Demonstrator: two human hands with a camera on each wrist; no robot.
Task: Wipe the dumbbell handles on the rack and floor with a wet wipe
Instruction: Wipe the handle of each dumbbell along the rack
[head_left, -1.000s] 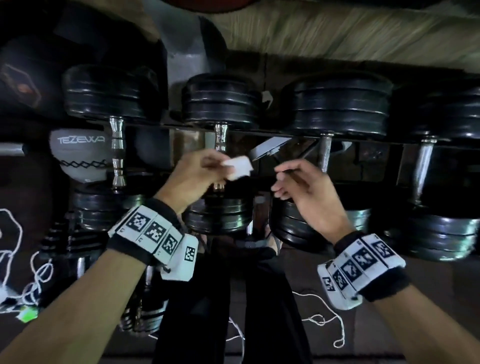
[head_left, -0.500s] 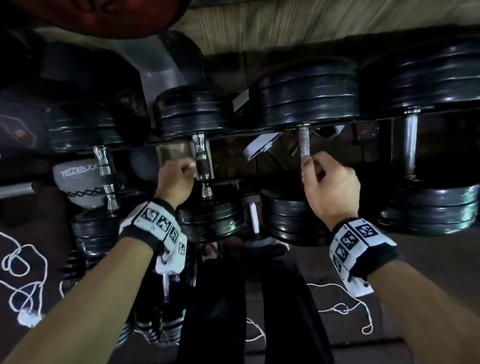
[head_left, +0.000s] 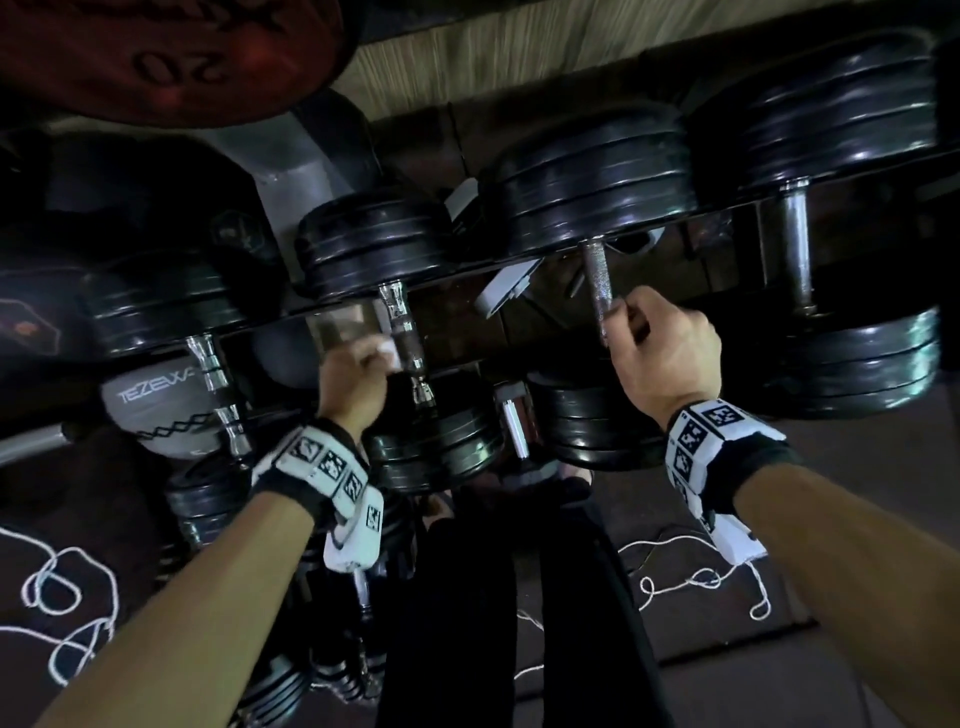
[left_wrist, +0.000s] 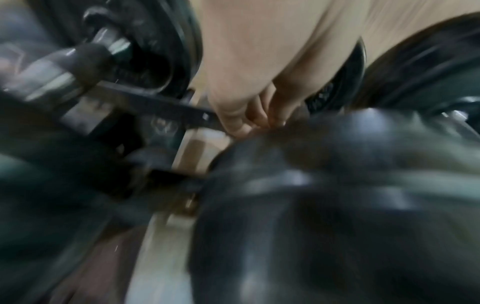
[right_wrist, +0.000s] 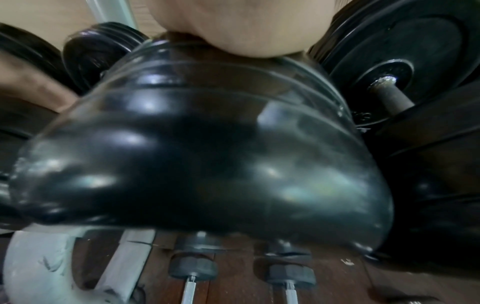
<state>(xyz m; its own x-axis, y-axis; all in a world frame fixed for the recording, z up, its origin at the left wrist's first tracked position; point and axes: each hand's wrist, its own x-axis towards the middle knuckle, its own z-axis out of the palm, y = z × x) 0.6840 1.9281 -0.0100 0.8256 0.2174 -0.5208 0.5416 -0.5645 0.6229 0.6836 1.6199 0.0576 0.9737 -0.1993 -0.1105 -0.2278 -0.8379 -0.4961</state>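
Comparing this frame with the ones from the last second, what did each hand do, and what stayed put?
The left hand carried the wet wipe from mid-air onto the handle of the second dumbbell from the left and now presses it there. The right hand, empty and loosely curled a second ago, took a grip on the next dumbbell's handle. The dumbbells stayed on the rack.

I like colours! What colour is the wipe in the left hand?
White wet wipe, best in the head view.

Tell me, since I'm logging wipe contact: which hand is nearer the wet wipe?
Left. The left hand holds the wet wipe; the right hand grips another handle, apart.
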